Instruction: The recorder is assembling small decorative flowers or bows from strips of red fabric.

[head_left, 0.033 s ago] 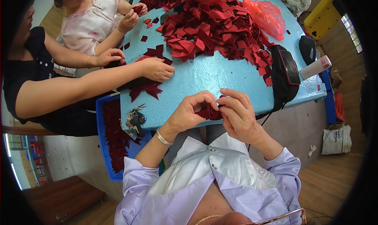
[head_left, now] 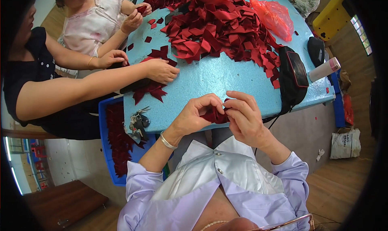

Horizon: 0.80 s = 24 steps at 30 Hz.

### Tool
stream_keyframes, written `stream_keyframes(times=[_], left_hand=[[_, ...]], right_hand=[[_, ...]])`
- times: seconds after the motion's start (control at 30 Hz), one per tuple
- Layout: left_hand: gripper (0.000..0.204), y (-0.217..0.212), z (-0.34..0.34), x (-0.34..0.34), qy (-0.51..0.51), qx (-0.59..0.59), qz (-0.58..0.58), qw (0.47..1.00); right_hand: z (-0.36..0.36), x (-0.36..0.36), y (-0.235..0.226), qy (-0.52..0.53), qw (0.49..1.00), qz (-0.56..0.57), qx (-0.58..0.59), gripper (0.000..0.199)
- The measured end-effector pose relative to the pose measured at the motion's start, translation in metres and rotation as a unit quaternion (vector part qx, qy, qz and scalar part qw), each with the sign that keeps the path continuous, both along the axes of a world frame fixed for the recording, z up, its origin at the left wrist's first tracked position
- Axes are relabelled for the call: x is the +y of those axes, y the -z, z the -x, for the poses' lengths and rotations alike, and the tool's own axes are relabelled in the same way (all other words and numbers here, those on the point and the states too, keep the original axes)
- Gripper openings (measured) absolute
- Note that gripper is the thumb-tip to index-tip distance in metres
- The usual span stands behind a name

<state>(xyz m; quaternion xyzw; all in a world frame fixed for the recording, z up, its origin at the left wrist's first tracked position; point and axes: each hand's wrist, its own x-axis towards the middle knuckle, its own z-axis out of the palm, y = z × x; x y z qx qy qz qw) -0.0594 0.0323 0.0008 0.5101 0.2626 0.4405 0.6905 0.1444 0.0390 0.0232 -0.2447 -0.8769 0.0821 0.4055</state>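
Note:
A folded piece of dark red ribbon [head_left: 215,116] is pinched between my two hands, just above the table's near edge. My left hand [head_left: 193,117] is closed on its left side, thumb and forefinger meeting at the fold. From the right, the fingers of my right hand [head_left: 245,119] close on the upper right end of the same piece, covering part of it. Beyond my hands, a large heap of cut red ribbon pieces [head_left: 214,32] lies across the blue table [head_left: 202,83].
At left, a co-worker's hand [head_left: 161,71] rests by ribbon pieces; another person sits behind. Keys [head_left: 139,123] lie at the near left corner, over a blue bin [head_left: 115,178] of ribbon pieces. A black bag [head_left: 293,81], a pale bottle [head_left: 324,69] and a red plastic bag [head_left: 275,20] stand right.

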Motion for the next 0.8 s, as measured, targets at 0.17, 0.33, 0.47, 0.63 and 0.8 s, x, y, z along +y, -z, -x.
stream_keyframes(times=[0.17,0.33,0.47,0.63,0.8], left_hand=[[0.032,0.002,0.005,0.003,0.027,0.023,-0.063,0.997],[0.031,-0.001,0.003,0.002,0.007,0.005,-0.012,1.000],[0.031,0.000,0.002,0.001,-0.002,0.015,-0.027,1.000],[0.032,-0.004,0.008,0.003,0.008,0.049,-0.084,0.995],[0.033,0.003,0.010,0.001,-0.013,0.033,-0.057,0.998]], right_hand=[[-0.006,0.009,0.000,-0.070,0.972,0.206,0.085,0.024],[-0.001,-0.001,-0.003,0.011,0.995,0.082,0.049,0.022],[-0.001,-0.002,0.003,0.027,0.999,-0.018,0.013,0.022],[-0.005,0.010,0.009,-0.025,0.983,0.159,0.087,0.022],[-0.001,0.001,-0.001,0.037,0.977,0.181,0.109,0.019]])
